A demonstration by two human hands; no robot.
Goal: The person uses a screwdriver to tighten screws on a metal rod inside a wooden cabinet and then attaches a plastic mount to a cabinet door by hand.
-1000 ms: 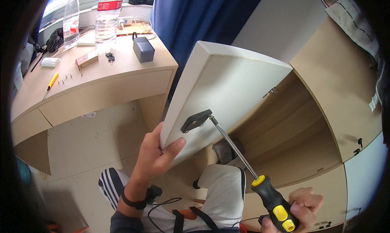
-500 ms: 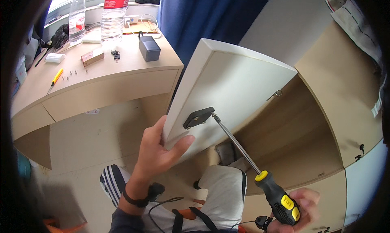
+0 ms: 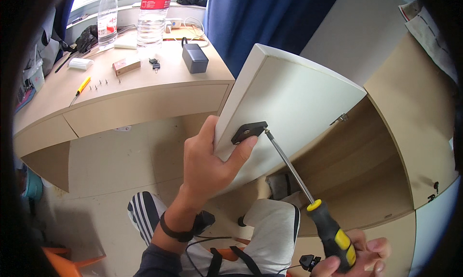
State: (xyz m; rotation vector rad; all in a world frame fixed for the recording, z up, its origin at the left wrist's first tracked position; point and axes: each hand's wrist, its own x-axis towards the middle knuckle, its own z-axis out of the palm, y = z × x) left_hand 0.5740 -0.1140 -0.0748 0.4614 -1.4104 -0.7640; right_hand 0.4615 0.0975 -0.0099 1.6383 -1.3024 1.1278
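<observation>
A white cabinet door (image 3: 294, 98) hangs ajar in the middle, with a black lock plate (image 3: 249, 131) on its inner face. My left hand (image 3: 211, 161) grips the door's near edge, fingers behind it and the thumb pressing the plate's lower side. My right hand (image 3: 359, 254) is closed around the black-and-yellow handle of a screwdriver (image 3: 292, 171). Its tip meets a small screw at the plate's right end. How deep the screw sits cannot be made out.
On the desk (image 3: 159, 81) at left lie a small yellow screwdriver (image 3: 83, 86), several screws (image 3: 101, 83), a small box (image 3: 126, 66), keys (image 3: 155, 63) and a dark grey block (image 3: 195, 59). Water bottles (image 3: 154, 21) stand behind. A metal hinge (image 3: 341, 118) joins door and cabinet (image 3: 357, 166).
My left thumb has moved up onto the lock plate's lower edge. The screwdriver handle has turned in my right hand, its tip still at the screw. The whole view has shifted slightly.
</observation>
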